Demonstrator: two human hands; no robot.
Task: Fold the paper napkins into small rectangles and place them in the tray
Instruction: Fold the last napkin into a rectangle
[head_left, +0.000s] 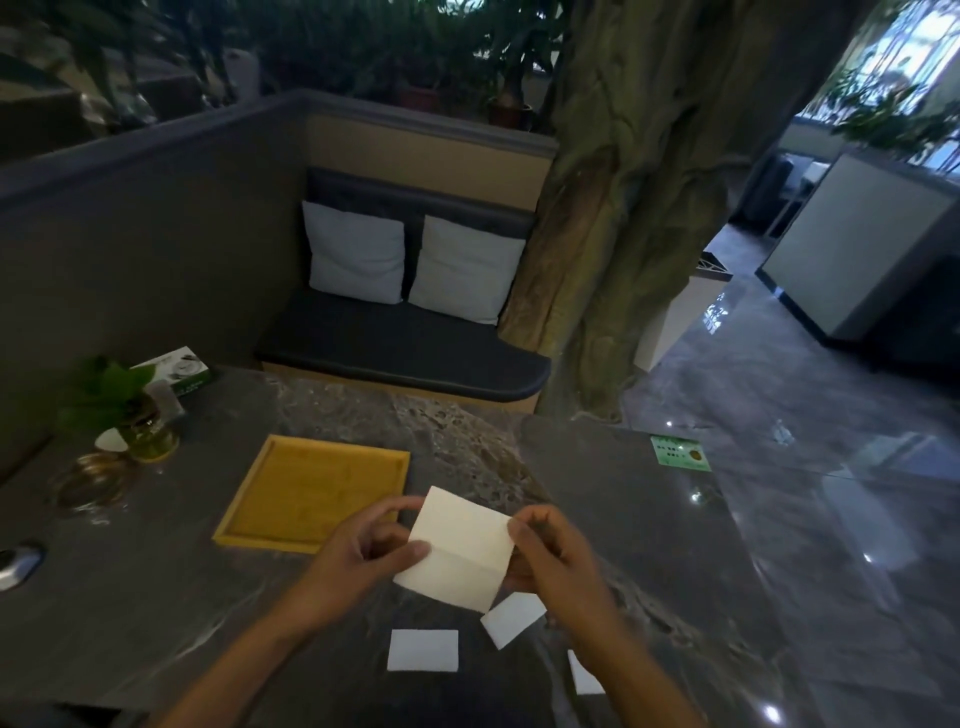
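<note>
Left hand (363, 551) and right hand (550, 556) pinched napkin (460, 545) edges above table. Napkin looked light, limp, tearable; best held at corners. Tray (244, 538) bare.

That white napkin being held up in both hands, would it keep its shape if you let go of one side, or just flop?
The napkin would probably droop: it looks thin, and the left hand and right hand each pinch an edge. It likely weighs almost nothing. The crease across it suggests it folds easily and holds folds, like the small folded rectangle lying flat on the table.
</note>
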